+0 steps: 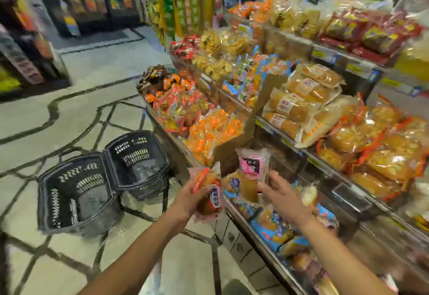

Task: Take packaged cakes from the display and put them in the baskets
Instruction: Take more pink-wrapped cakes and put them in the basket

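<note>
- We hold a red-striped cake in our left hand, the fingers curled round the wrapper from the left side; the pack hangs in the air just off the front edge of the display, above the floor
- We hold a pink-labelled cake upright in our right hand, thumb and fingers pinching its lower half; it stands in the air over the lowest tier of the display, and its top reaches the height of the cardboard box behind it
- The two cakes are close together but not touching, the pink-labelled one higher and to the right
- Under our right hand the lowest tier holds blue-wrapped cakes lying loose in a steel tray
- Two black slotted baskets sit on the floor to the left of the display, touching at their rims: the near basket lies below and left of our left hand, and the far basket sits against the foot of the display; we see no packs in either
- The cardboard box on the tier above holds orange packs, with more red and orange packs heaped beyond it
- To the right, on a higher tier, bread loaves lie stacked in clear bags
- The floor is pale stone with dark winding lines
</note>
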A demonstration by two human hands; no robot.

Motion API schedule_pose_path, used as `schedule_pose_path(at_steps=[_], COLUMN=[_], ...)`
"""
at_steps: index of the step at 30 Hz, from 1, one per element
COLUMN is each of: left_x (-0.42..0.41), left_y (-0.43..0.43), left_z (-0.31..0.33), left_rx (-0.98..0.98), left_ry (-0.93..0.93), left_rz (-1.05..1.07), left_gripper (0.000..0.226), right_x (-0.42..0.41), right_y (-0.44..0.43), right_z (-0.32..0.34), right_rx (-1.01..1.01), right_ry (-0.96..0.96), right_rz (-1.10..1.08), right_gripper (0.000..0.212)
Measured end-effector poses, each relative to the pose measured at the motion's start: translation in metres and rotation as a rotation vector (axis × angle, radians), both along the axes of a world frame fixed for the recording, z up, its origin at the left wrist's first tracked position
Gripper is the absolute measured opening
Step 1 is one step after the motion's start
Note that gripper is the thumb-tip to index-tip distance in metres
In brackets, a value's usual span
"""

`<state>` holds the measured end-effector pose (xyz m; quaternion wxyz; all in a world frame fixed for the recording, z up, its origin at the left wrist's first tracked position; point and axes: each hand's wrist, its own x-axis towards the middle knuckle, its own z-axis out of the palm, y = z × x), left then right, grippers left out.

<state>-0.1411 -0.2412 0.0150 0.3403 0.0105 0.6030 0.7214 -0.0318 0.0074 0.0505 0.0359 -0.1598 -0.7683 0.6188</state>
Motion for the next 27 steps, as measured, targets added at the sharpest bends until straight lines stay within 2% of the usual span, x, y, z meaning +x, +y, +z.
schedule_pose_path(at_steps=[2,7,14,18,27], left_x=[-0.011,-0.043,-0.112,-0.171,-0.283], left_y=[-0.031,-0.099,-0.166,-0.188,-0.236], left_z=[0.002,-0.007,-0.025,-0.024,-0.036], left_rx=[-0.008,-0.039,-0.093,-0.141,-0.178], left_ry=[0.024,0.037,0.02,0.002,-0.071], left_rz=[0.053,0.258,0.421,0.468,0.574], left_gripper=[0.048,0.05,0.056,0.045,0.041], right_x=[-0.033,-0.118,-0.244,-0.316,-0.444], right_y=[-0.018,-0.068,-0.132,-0.154,-0.193], right_z=[-0.007,-0.024,-0.061,-0.078,-0.097], right_rx=[-0.005,-0.003,-0.047,-0.111,-0.158], right_ry=[-0.02,-0.033,-0.102,-0.142,-0.237], right_rz=[0.074,0.237,0.381,0.42,0.432], right_gripper=[0.024,0.021,0.02,0.027,0.015])
